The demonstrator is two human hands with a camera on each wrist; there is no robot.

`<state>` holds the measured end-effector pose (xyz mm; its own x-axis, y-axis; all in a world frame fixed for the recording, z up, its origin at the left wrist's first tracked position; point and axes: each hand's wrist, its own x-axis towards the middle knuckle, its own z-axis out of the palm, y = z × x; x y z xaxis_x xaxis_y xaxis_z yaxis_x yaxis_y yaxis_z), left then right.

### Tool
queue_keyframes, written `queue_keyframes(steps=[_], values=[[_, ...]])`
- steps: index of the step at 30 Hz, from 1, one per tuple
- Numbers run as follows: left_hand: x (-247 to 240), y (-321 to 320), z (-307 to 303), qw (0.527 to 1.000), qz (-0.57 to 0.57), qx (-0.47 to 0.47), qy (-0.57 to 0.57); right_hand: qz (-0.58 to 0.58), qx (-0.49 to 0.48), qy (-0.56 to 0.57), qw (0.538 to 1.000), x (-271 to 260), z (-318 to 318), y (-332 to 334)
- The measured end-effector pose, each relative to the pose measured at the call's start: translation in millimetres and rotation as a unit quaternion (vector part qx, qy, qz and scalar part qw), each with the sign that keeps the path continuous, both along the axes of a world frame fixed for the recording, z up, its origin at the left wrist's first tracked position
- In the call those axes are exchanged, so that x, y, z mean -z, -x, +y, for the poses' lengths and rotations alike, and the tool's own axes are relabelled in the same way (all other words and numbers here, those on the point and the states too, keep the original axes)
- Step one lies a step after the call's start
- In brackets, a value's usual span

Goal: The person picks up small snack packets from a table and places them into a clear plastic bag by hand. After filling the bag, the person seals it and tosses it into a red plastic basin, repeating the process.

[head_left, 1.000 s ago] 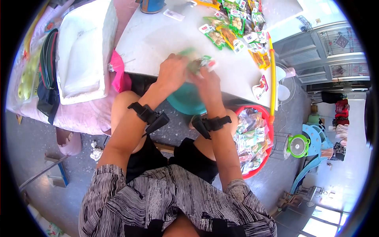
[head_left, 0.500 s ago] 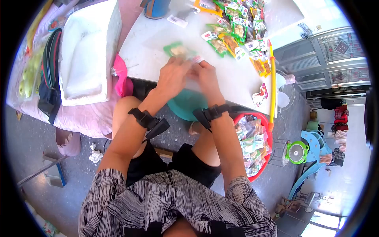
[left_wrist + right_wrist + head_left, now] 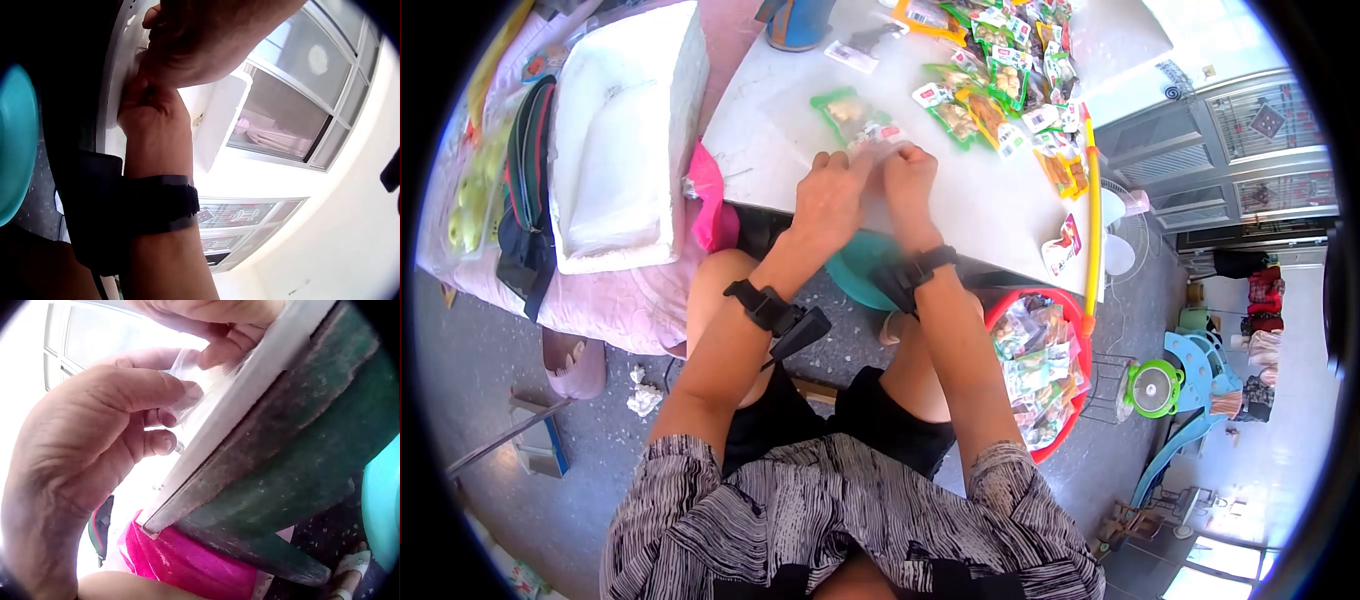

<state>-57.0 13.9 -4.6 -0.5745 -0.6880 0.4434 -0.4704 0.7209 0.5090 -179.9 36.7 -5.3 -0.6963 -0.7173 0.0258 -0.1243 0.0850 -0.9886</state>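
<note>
In the head view my left hand [image 3: 828,205] and right hand [image 3: 912,190] are close together over the front of the white table. Between them is the edge of a clear plastic bag [image 3: 181,403]. In the right wrist view, my left thumb and fingers pinch the clear film, while the curled fingers of my right hand grip it right beside them. Just beyond the fingertips, a green-edged snack packet [image 3: 840,112] and a white-and-red label [image 3: 887,132] lie at the bag's far side. In the left wrist view the hands hide most of the bag.
Several green and orange snack packets [image 3: 1000,75] are heaped at the table's back right. A red basin [image 3: 1086,365] of bagged packets stands by my right knee, a teal basin [image 3: 860,270] below the table edge. On the left sits a white foam box [image 3: 685,130].
The blurred packets have come to rest on the table beyond my hands. My right hand has shifted slightly left and turned, its fingers now curled at the bag's edge.
</note>
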Motion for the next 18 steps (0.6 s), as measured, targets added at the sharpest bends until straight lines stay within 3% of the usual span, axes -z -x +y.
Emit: queue_keyframes(steps=[8, 14, 15, 18], values=[[-7, -2, 0, 1.0, 0.012, -0.006, -0.025, -0.025, -0.053, -0.105, 0.993, -21, 16, -5], [0, 0, -3, 1.0, 0.022, 0.008, 0.012, 0.041, 0.04, -0.074, 0.996, -14, -18, -12], [-2, -1, -2, 1.0, 0.021, 0.003, 0.007, 0.055, 0.032, -0.065, 0.996, -12, -20, -11], [-9, -6, -2, 1.0, 0.02, -0.01, -0.005, 0.108, -0.11, -0.107, 0.982, -13, -6, 4]])
